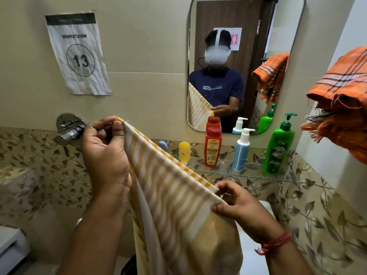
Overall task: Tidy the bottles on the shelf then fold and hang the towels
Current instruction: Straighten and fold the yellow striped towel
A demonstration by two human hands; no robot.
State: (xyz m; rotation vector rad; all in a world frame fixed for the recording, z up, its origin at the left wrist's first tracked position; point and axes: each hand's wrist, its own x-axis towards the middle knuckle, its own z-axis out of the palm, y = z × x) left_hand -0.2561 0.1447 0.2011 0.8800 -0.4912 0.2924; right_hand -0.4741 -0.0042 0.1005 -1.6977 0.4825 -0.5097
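Observation:
I hold a yellow-and-white striped towel (174, 205) stretched between both hands, its top edge running from upper left down to the right. My left hand (105, 153) pinches one corner high up; my right hand (236, 203) pinches the other corner lower down. The rest of the towel hangs folded below. On the glass shelf (256, 173) stand a small yellow bottle (184, 151), a red bottle (212, 146), a white-and-blue pump bottle (241, 151) and a green pump bottle (278, 147). A small blue bottle (163, 145) peeks out behind the towel. An orange checked towel (341, 102) hangs at the right.
A mirror (234, 26) above the shelf reflects a person wearing a headset. A chrome tap (69, 131) juts from the wall at left, under a paper sign (77, 54) reading workstation 13. A white basin (266, 207) sits below the shelf.

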